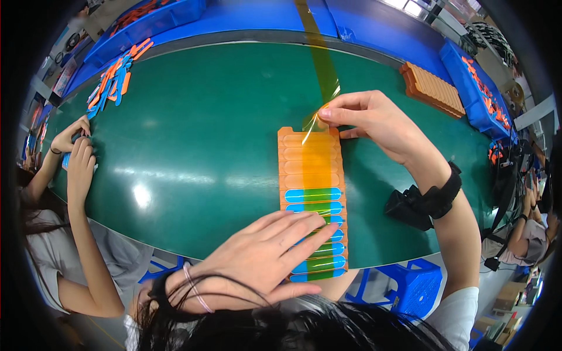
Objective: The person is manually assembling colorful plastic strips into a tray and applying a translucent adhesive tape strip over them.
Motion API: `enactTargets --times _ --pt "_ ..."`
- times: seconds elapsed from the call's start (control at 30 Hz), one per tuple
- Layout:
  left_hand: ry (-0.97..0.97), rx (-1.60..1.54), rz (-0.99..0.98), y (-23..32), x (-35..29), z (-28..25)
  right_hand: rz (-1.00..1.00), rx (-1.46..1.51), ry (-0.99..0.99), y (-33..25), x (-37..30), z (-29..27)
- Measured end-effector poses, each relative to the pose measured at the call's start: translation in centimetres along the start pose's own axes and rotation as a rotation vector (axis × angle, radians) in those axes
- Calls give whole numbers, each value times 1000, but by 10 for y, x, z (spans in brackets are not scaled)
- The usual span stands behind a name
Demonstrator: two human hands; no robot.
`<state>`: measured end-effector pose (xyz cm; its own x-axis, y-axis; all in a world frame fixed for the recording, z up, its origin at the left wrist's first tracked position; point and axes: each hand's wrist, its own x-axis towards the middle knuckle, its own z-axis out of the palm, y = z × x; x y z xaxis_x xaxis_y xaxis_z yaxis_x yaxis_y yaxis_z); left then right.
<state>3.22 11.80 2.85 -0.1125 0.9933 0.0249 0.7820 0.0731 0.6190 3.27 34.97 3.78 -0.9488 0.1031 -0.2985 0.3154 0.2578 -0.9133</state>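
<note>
"Across the middle of the view, what is biggest?"

"One green desk (193,117), its edge curved by the lens. A co-worker (44,263) sits at its left."

"And next in size?"

"Two blue bins (461,85) of orange pieces, one at the far left, one at the right. Then two ribbed orange trays: the spare tray (433,90) beside the right bin, and the working tray (288,168) near the person's side of the desk, between the two hands."

"Any tape?"

"One strip of yellow tape (321,58), see-through, coming from beyond the far edge and running down the working tray."

"How are the hands?"

"Two of them. The left hand (263,245) lies palm down with fingers extended over the tray's lower part. The right hand (374,123) pinches the tape between thumb and forefinger at the tray's far end."

"Smallest things?"

"Blue pieces (295,195) under the tape: about seven, some partly behind the left fingers. Beyond them are four orange slots; I cannot tell whether those are filled."
</note>
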Motion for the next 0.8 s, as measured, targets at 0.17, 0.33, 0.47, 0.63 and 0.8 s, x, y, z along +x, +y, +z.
enactTargets --times 0.17,0.33,0.47,0.63,0.8 --pt "-105 5 141 -16 8 -24 -23 44 -39 6 3 1" --pt "-236 219 227 -26 7 -30 -31 77 -31 1 0 5" --pt "-186 378 374 -32 13 -27 -29 62 -14 0 0 3" --pt "-167 437 352 -25 5 -24 22 120 -14 2 2 3" --pt "-154 442 289 -25 -8 -24 12 136 -26 4 1 0"
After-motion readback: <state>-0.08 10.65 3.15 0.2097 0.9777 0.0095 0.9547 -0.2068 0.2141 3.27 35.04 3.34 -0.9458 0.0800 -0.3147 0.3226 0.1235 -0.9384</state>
